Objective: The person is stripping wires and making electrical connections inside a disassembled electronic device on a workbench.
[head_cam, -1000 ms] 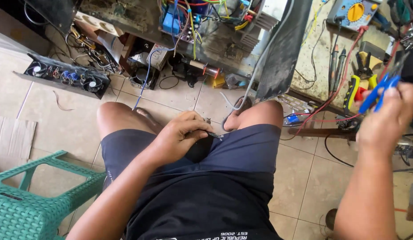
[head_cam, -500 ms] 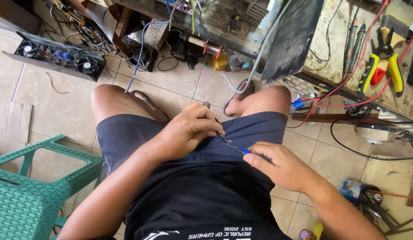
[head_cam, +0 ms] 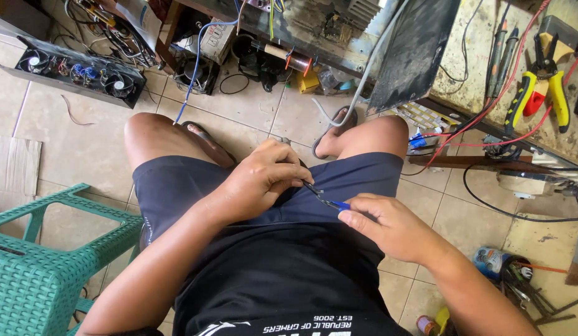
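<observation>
Green plastic stool (head_cam: 49,249) at far left. Left hand (head_cam: 264,180) curled shut over lap, pinching sth too small to tell. Small blue-handled tool (head_cam: 329,200) betw. both hands; right hand (head_cam: 388,225) grips its handle. Yellow-handled pliers (head_cam: 541,87) on table (head_cam: 481,62), far right.

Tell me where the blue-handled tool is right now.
In the head view the blue-handled tool sits near the centre, over the lap, its handle pinched in the right hand and its tip meeting the left hand above the dark shorts.

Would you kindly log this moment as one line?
left hand: pinches small part | right hand: holds blue-handled tool to it | over lap, seated
</observation>
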